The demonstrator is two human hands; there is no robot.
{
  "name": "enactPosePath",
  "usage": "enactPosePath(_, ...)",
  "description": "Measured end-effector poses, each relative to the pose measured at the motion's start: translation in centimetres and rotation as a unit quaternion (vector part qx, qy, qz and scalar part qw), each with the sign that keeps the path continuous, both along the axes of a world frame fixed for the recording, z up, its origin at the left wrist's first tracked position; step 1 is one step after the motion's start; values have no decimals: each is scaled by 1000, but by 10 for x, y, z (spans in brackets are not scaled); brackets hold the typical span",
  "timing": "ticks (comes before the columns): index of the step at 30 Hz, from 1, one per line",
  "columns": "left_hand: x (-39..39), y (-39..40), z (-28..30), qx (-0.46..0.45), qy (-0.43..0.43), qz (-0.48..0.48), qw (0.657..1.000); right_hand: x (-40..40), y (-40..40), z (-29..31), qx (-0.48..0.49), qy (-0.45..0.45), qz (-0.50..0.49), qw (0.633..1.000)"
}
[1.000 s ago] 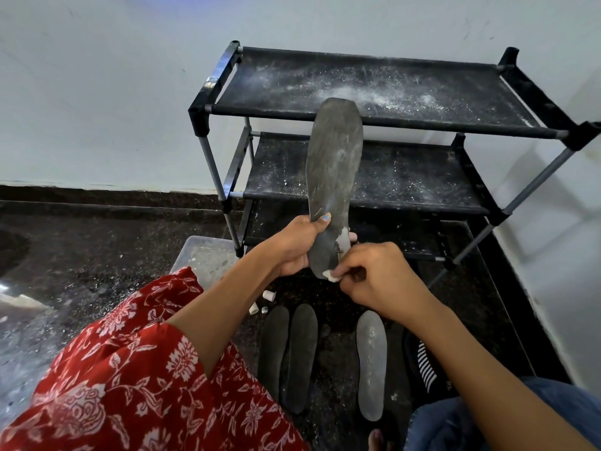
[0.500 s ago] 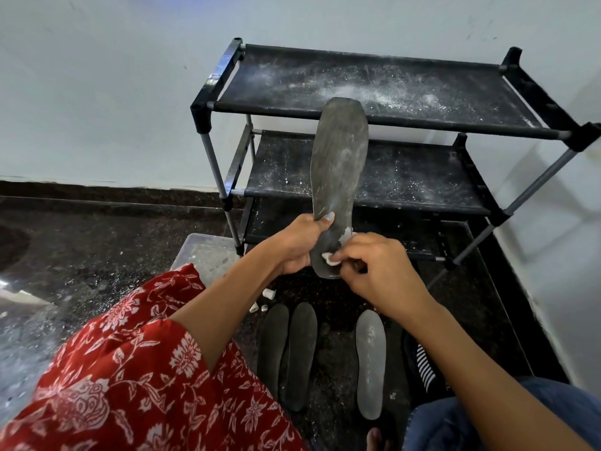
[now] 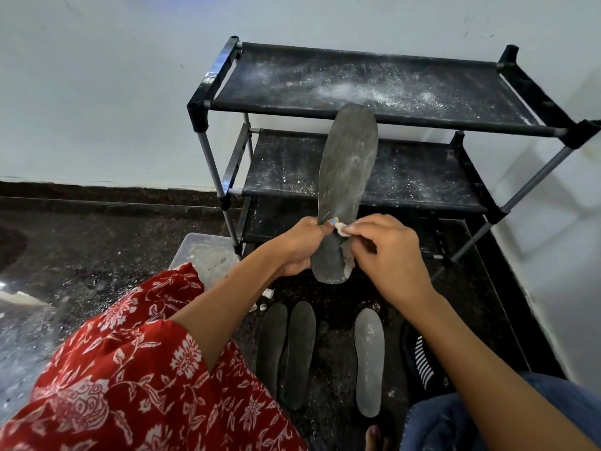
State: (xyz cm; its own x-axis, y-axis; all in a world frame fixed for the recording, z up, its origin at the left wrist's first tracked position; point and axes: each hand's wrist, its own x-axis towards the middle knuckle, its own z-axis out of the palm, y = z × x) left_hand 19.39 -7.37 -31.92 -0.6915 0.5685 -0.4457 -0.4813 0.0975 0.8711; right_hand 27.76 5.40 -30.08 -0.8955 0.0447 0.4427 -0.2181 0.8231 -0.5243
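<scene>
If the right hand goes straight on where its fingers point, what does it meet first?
The right hand would probably meet the held insole first; its pinched white piece seems to touch it.

Four insoles (image 3: pixel 348 170), one rack (image 3: pixel 279 76), two hands (image 3: pixel 299 245).

No text or label is legible — none anywhere.

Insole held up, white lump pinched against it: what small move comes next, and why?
Probably rub the white lump up along the insole: the left hand grips it upright, the right hand pinches the lump against it, and the heavy white smear sits only near the heel.
</scene>
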Motion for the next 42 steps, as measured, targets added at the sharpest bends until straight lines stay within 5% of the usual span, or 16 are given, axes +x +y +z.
enactPosePath(10, 0, -3, 0, 24, -6, 17, 1000, 0, -3, -13, 27, -137, 11, 990)
enactPosePath(16, -1, -1, 1, 24, -14, 23, 999, 0, -3, -9, -34, -8, -29, 999)
enactPosePath(24, -2, -5, -2, 12, -8, 9, 1000, 2, -2, -14, 9, -196, -37, 980)
enactPosePath(31, 0, -1, -1, 22, -12, 26, 999, -4, -2, -7, -96, -29, -84, 991)
enactPosePath(40, -1, -3, -3, 25, -10, 24, 999, -1, 1, -20, 0, -217, -13, 976)
enactPosePath(42, 0, -2, -3, 28, -1, 30, 999, -1, 1, -17, -16, -188, -27, 982)
